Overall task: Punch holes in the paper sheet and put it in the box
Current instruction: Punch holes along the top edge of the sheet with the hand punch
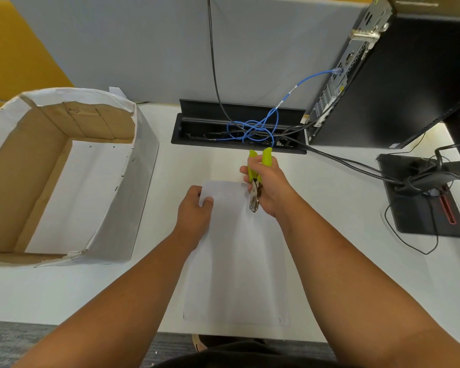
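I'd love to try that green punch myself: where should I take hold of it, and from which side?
Judging by its shape, grip the hole punch by its two green handles, as the right hand does, coming from the right. They spread at the far end, giving the fingers leverage, and that keeps the metal head free over the paper sheet.

The left hand (194, 208) pinches the far left corner of the paper sheet (237, 261), thumb on top. Just right of it, the right hand (270, 185) grips a hole punch (256, 181) by its 2 green handles, metal head at the sheet's right edge. Well left of both hands stands the open box (122, 181).
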{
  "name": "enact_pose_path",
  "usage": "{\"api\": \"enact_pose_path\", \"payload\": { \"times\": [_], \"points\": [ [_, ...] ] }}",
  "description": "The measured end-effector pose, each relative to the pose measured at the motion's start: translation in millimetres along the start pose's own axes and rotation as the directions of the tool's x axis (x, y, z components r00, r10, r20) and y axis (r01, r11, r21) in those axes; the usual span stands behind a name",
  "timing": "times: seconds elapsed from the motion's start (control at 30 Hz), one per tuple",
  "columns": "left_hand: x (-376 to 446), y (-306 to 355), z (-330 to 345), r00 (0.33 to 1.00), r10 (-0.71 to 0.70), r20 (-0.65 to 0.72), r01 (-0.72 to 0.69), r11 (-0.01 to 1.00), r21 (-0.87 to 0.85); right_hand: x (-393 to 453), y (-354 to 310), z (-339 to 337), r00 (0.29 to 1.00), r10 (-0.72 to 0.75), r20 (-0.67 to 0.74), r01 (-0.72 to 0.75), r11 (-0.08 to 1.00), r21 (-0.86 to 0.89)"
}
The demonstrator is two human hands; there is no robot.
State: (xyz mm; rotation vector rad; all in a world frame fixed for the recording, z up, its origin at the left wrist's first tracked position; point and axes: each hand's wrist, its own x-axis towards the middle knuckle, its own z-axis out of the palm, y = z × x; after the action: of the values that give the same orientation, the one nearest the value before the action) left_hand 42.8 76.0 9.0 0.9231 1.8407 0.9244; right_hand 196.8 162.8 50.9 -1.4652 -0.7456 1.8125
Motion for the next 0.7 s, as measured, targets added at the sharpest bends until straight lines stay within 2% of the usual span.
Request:
{"api": "enact_pose_path", "payload": {
  "times": [0.07,0.13,0.23,0.37,0.7],
  "points": [
    [0.1,-1.0,-0.2,1.0,0.0,0.008,0.0,1.0,-0.013,1.7,1.2,0.8,0.992,-0.107,-0.07,0.088,0.969,-0.232],
    [-0.1,-2.0,-0.4,1.0,0.002,0.014,-0.002,1.0,-0.027,1.8,4.7,1.9,0.979,-0.197,-0.055,0.163,0.914,-0.372],
    [-0.4,-2.2,0.2,1.0,0.012,0.008,-0.012,0.999,-0.044,-1.7,14.3,5.4,0.974,-0.211,0.085,0.227,0.897,-0.38],
    [-0.6,0.0,1.7,1.0,0.005,0.01,-0.004,0.999,-0.038,-8.7,24.3,10.9,0.951,-0.234,0.204,0.303,0.843,-0.444],
    [0.1,1.0,3.6,1.0,0.018,-0.003,-0.018,0.999,-0.046,-11.4,27.7,11.2,0.943,-0.237,0.235,0.328,0.784,-0.527]
  ]
}}
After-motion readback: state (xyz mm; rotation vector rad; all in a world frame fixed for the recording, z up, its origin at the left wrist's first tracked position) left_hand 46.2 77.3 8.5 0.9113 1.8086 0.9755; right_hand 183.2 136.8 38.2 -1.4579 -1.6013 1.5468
